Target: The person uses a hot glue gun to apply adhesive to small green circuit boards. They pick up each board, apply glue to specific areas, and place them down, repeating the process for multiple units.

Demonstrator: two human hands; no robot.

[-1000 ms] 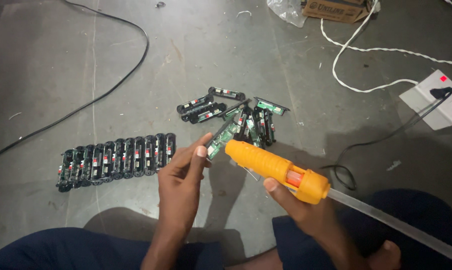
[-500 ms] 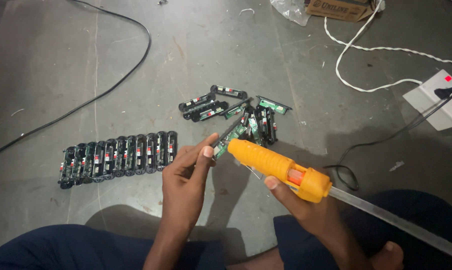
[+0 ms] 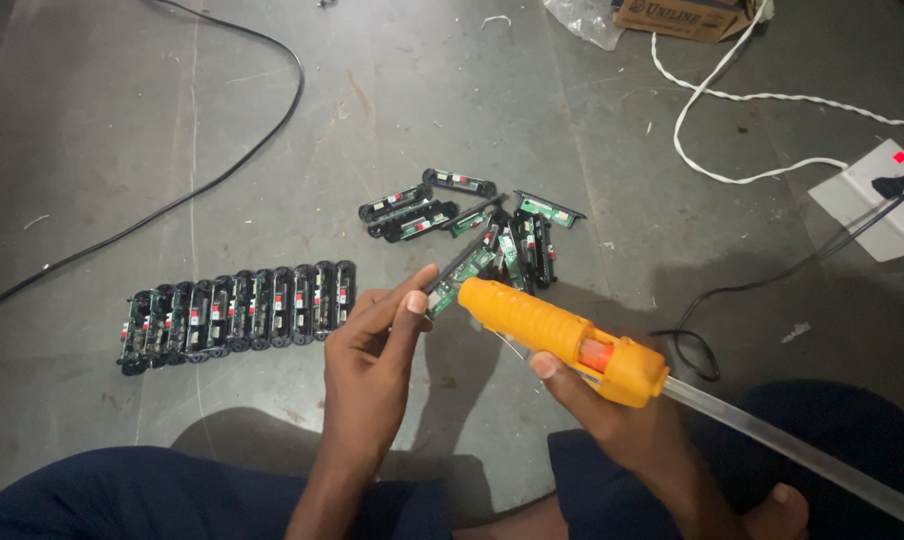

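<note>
My left hand (image 3: 377, 365) pinches a small black module with a green circuit board (image 3: 462, 268), held just above the floor. An orange glue gun (image 3: 562, 340) is gripped in my right hand (image 3: 622, 425), its nozzle touching the board's near end. A clear glue stick (image 3: 792, 455) juts out of the gun's back toward the lower right. A neat row of several finished-looking black modules (image 3: 242, 315) lies to the left of my left hand. A loose pile of similar modules (image 3: 472, 215) lies just beyond the held one.
I sit on a grey concrete floor (image 3: 472, 90) with my knees in dark blue cloth at the bottom edge. A black cable (image 3: 222, 175) curves across the left. A white cord (image 3: 732, 100), a white wall socket plate (image 3: 877, 195) and a cardboard box (image 3: 682, 18) lie at the upper right.
Both hands have shifted very slightly; the gun's nozzle stays against the held module. Nothing picked up or set down.
</note>
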